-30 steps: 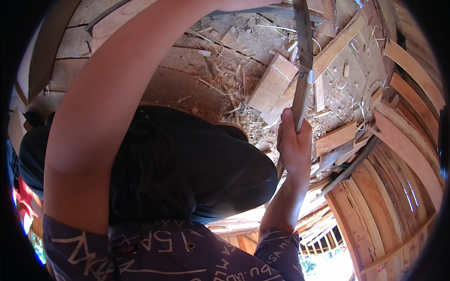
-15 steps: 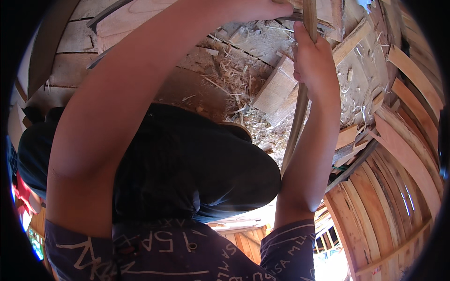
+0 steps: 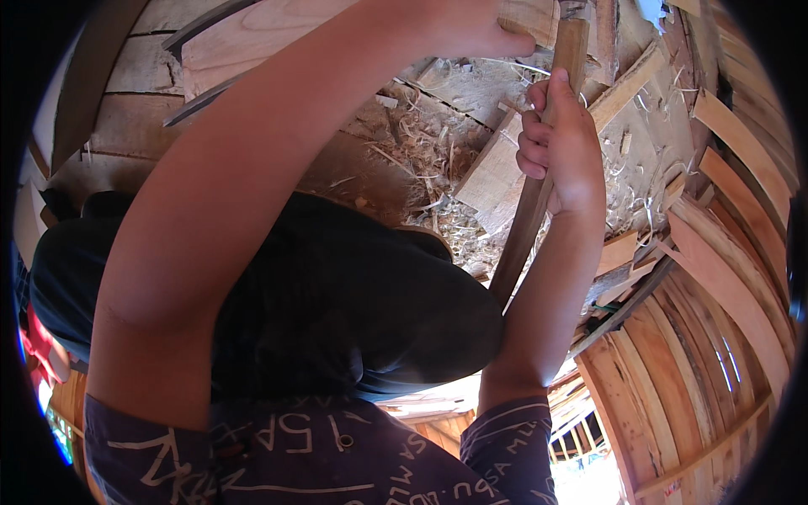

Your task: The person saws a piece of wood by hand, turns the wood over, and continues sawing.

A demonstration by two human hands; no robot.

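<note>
While the right hand (image 3: 566, 147) clenches the stick (image 3: 539, 189), its long axis runs near-to-far; the left hand (image 3: 471, 29) closes near its far end.

We note a dusty wooden floor (image 3: 252, 101) of wide planks, pale shavings and straw (image 3: 438, 160) strewn at centre, loose offcut boards (image 3: 492, 172) far right, curved wooden slats (image 3: 715, 320) stacked at right, bright sunlight (image 3: 589, 480) near right, our workspace warm and brown.
</note>
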